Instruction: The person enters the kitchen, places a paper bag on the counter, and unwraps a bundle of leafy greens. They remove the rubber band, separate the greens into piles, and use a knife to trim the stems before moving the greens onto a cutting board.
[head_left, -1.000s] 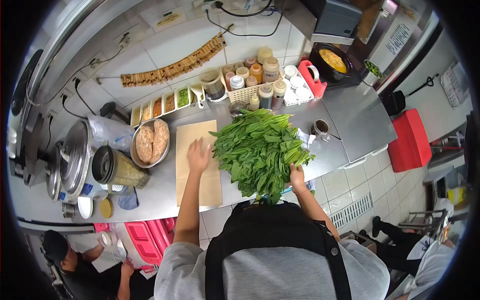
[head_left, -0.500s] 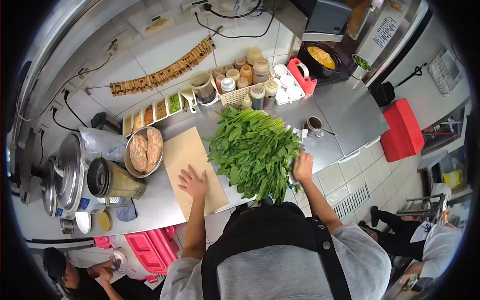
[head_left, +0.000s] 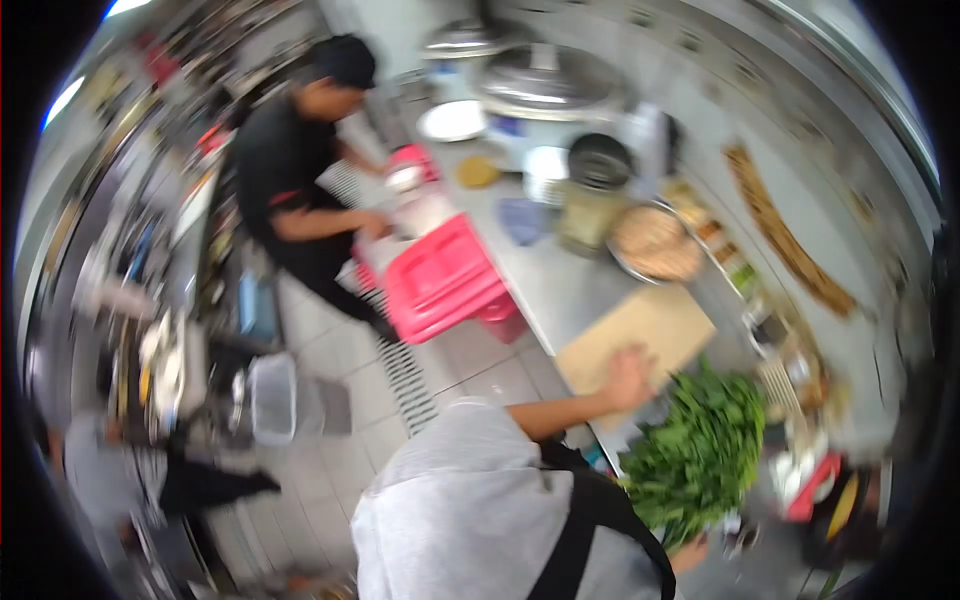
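My left hand (head_left: pixel 628 377) rests on the tan cutting board (head_left: pixel 655 325) with its fingers spread; it is open and holds nothing. Beside the board lies a big heap of leafy greens (head_left: pixel 700 445) on the steel counter. My right hand (head_left: pixel 690 553) shows only in part at the near edge of the greens, blurred. Whether it grips any stems cannot be told. A metal bowl of pinkish ground meat (head_left: pixel 656 243) stands just beyond the board.
A blender jug (head_left: pixel 592 215), large lidded pots (head_left: pixel 550 80) and a white plate (head_left: pixel 452 121) stand along the counter. A co-worker in black (head_left: pixel 300 180) is by a pink-lidded bin (head_left: pixel 440 278). Another person (head_left: pixel 110 470) is at lower left. A clear plastic tub (head_left: pixel 272 398) is behind me.
My view has swung far to the left, bringing the co-worker and the pink bin into the middle and blurring the picture. My left hand stays on the board; my right hand stays beside the greens.
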